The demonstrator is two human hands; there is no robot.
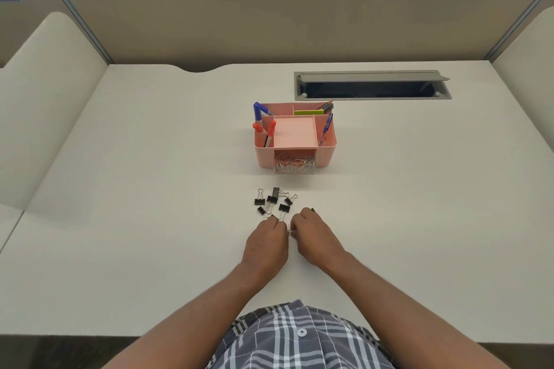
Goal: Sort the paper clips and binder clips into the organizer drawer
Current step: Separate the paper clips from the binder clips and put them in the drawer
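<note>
Several black binder clips [274, 201] lie loose on the white desk, in front of the pink organizer [323, 156]. Its clear drawer [295, 166] is pulled out a little at the front and holds a heap of paper clips. My left hand [266, 244] rests on the desk with its fingers curled round the nearest binder clip [273, 216] of the pile. My right hand [314, 237] is right beside it, fingers curled, pinching a small silver wire clip [290, 231] between the two hands. A dark bit shows past its knuckles.
The organizer's upper compartments hold markers [260, 117], pens and green sticky notes [308, 112]. An open grey cable hatch [371, 85] is set into the desk behind it. Beige partition walls enclose the desk at the back and both sides.
</note>
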